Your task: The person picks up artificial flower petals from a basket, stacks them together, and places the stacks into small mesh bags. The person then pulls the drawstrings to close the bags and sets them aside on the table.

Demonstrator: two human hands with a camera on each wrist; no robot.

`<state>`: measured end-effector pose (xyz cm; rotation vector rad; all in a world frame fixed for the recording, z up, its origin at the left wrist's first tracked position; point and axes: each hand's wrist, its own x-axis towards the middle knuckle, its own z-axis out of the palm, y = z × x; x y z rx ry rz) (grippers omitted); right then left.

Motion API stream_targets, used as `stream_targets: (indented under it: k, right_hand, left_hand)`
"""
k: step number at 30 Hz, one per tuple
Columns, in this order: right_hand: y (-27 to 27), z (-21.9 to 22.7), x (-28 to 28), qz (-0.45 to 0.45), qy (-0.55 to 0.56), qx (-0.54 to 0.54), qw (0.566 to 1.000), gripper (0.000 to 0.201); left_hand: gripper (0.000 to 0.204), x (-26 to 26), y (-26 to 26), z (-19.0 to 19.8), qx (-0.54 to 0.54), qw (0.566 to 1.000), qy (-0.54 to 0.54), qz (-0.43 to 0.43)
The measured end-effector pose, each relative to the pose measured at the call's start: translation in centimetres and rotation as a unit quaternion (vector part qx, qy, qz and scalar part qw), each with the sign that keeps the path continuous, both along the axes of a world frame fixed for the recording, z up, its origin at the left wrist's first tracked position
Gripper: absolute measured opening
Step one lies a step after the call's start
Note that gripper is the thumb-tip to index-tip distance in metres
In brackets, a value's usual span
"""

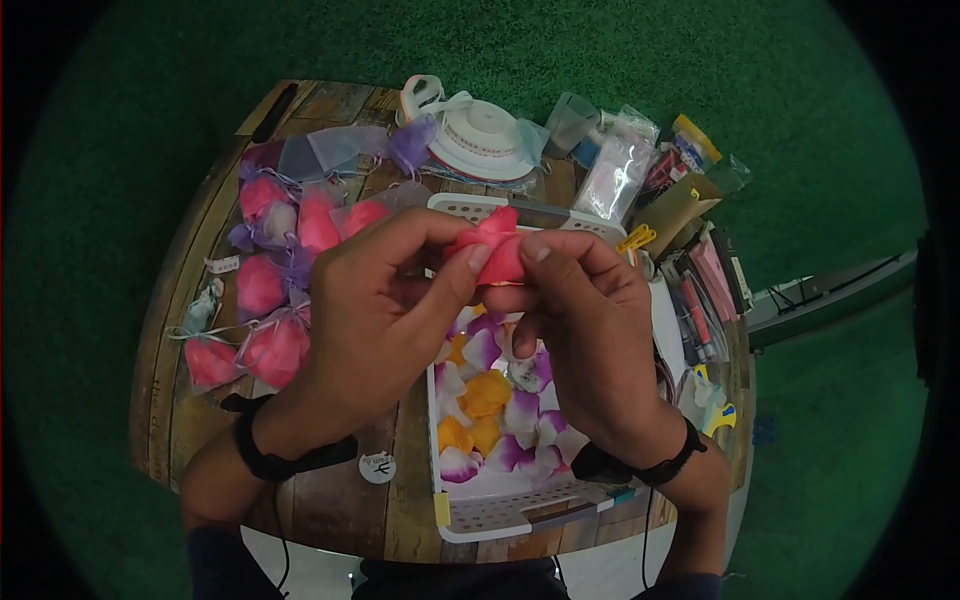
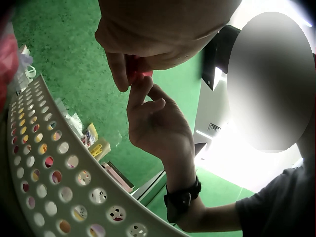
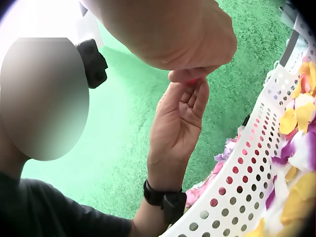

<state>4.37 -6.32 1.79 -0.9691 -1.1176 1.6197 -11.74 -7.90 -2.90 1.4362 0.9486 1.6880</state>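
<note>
In the head view both hands meet above a white basket [image 1: 470, 525], holding a pink petal-like piece [image 1: 497, 250] between them. The left hand [image 1: 385, 300] pinches its left side between thumb and fingers. On the other side, the right hand [image 1: 590, 325] pinches it with thumb and forefinger. Purple-white petals [image 1: 520, 410] and yellow petals [image 1: 485, 393] lie in the basket below. From the left wrist only a bit of pink [image 2: 143, 73] shows between the fingertips; in the right wrist view a red-pink sliver [image 3: 191, 81] shows there too, the rest hidden by fingers.
Sheer pouches with pink contents [image 1: 262, 285] lie left of the basket on the wooden table [image 1: 400, 510]. Ribbon spools [image 1: 485, 135] stand at the back. Clear packets [image 1: 618, 165], a yellow clip [image 1: 636, 238] and other supplies crowd the right side. A round sticker [image 1: 377, 467] lies near the left wrist.
</note>
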Motion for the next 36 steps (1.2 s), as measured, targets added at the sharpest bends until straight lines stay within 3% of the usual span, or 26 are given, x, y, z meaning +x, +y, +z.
stream_targets:
  k: [8, 11, 16, 18, 20, 25, 27, 30, 36]
  right_hand:
    - [-0.2, -0.7, 1.0, 0.023, 0.019, 0.001, 1.0, 0.021]
    - [-0.3, -0.8, 1.1, 0.015, 0.032, 0.005, 0.999, 0.02]
    - [-0.4, -0.9, 1.6, 0.028, 0.059, 0.027, 0.997, 0.02]
    - [-0.7, -0.5, 1.5, 0.013, 0.024, 0.032, 0.999, 0.022]
    - [-0.7, -0.2, 1.7, 0.024, 0.016, 0.043, 0.999, 0.02]
    - [-0.8, 0.4, 2.0, 0.033, -0.067, 0.111, 0.991, 0.022]
    - [0.1, 0.2, 2.4, 0.044, -0.193, 0.276, 0.941, 0.035]
    - [1.0, 0.4, 2.1, -0.011, -0.211, 0.321, 0.923, 0.03]
    - [2.2, 0.9, 2.7, 0.031, -0.27, 0.3, 0.914, 0.022]
  left_hand:
    - [0.014, -0.2, -0.2, 0.0, -0.049, 0.997, -0.013, -0.058]
    - [0.019, 0.1, -0.5, 0.5, -0.02, 0.993, -0.06, -0.102]
    - [0.023, 0.5, -0.4, 0.4, -0.002, 0.994, -0.037, -0.102]
    - [0.022, 0.4, -0.4, 0.2, -0.001, 0.994, -0.04, -0.105]
    - [0.024, 0.2, -0.4, 0.0, -0.046, 0.979, -0.1, -0.17]
    - [0.019, 0.2, -0.5, 0.1, -0.046, 0.988, -0.086, -0.123]
    - [0.019, 0.1, -0.6, 0.3, -0.052, 0.989, -0.083, -0.114]
    - [0.023, 0.1, -0.6, 0.4, -0.058, 0.989, -0.079, -0.11]
    - [0.024, 0.1, -0.6, 0.4, -0.073, 0.983, -0.089, -0.141]
